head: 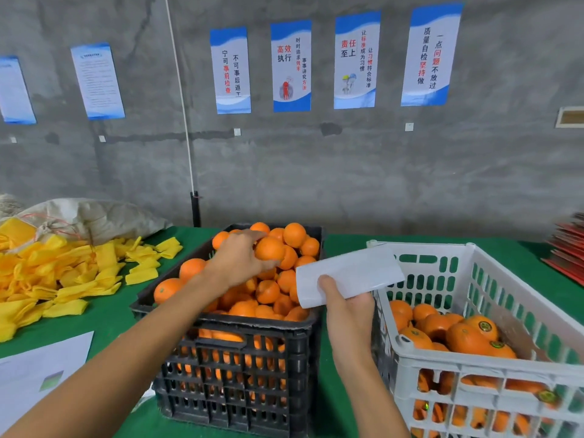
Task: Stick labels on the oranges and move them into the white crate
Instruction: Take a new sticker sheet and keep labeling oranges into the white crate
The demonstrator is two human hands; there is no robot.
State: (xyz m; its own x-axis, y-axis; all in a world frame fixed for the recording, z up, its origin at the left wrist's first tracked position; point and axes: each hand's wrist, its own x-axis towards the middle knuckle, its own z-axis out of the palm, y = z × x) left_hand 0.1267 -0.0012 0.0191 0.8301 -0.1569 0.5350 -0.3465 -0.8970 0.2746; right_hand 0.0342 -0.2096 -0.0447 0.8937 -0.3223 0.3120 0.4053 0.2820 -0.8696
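A black crate (240, 368) heaped with unlabelled oranges stands in the middle of the green table. My left hand (237, 260) reaches over the heap and grips one orange (268, 249) at the top. My right hand (344, 311) holds a white label sheet (347, 276) between the two crates, thumb pressed on its near edge. To the right, the white crate (474, 368) holds several oranges, some showing round green-and-gold labels (483, 326).
A pile of yellow foam nets (63, 279) and a cloth sack (94, 216) lie at the left. White paper (38, 374) lies at the near left, red flat items (568, 248) at the far right. A concrete wall with posters stands behind.
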